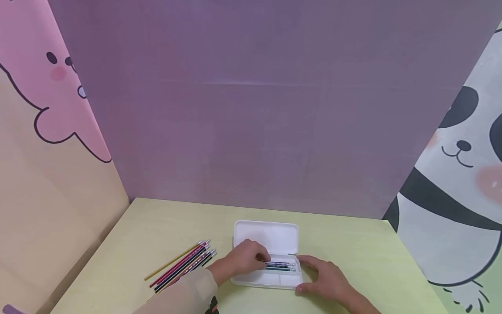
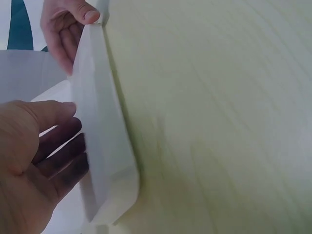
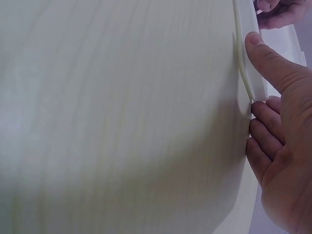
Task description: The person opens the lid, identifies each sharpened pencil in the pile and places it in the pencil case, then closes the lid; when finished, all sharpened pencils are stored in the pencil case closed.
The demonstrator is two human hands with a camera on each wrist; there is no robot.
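A white pencil case point(image 1: 266, 285) lies open on the table, its lid point(image 1: 266, 233) tipped back. Several dark blue and green patterned pencils point(image 1: 280, 266) sit in its back compartment. My left hand point(image 1: 249, 257) reaches into the left part of the case, over the left ends of these pencils. In the left wrist view its fingers point(image 2: 61, 141) are loosely bent and spread behind the front wall, which hides their contact with the pencils. My right hand point(image 1: 327, 279) holds the right end of the case, thumb point(image 3: 268, 56) at the front wall and fingers round the end.
Left of the case lies a loose bundle of pencils point(image 1: 184, 264), yellow, red, black and patterned, slanting across the table point(image 1: 333, 231). A purple-grey panel point(image 1: 251, 131) stands along the back, with cartoon-printed side walls left and right.
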